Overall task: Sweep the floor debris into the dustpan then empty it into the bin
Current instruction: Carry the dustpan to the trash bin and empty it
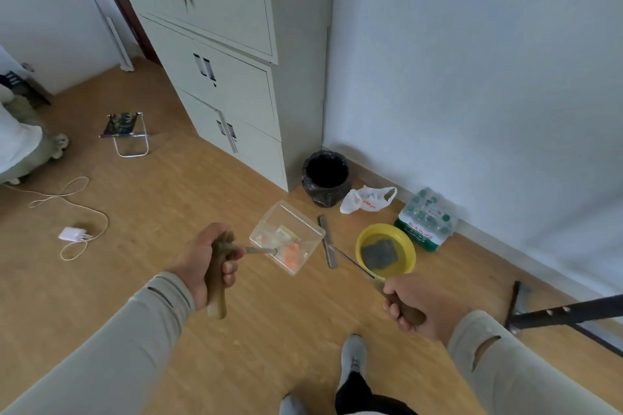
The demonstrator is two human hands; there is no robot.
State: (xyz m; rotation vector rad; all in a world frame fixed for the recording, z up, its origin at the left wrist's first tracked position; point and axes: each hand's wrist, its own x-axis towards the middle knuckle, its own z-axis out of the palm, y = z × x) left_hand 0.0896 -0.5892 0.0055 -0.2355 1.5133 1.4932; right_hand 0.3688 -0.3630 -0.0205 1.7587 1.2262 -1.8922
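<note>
Over by the cabinet corner, left hand [205, 259] has its grip wrapped round the dustpan [286, 237] handle, debris [292, 254] inside, bin [325, 177] just beyond. Right hand [416, 305] grips the broom [328, 241]. Tilt that tray early and everything probably slides out onto the floor.

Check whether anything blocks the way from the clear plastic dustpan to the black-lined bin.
Nothing visible does. The clear plastic dustpan, held up by the left hand, sits just short of the black-lined bin; only bare wooden floor shows between them. The white plastic bag lies beside the bin.
</note>
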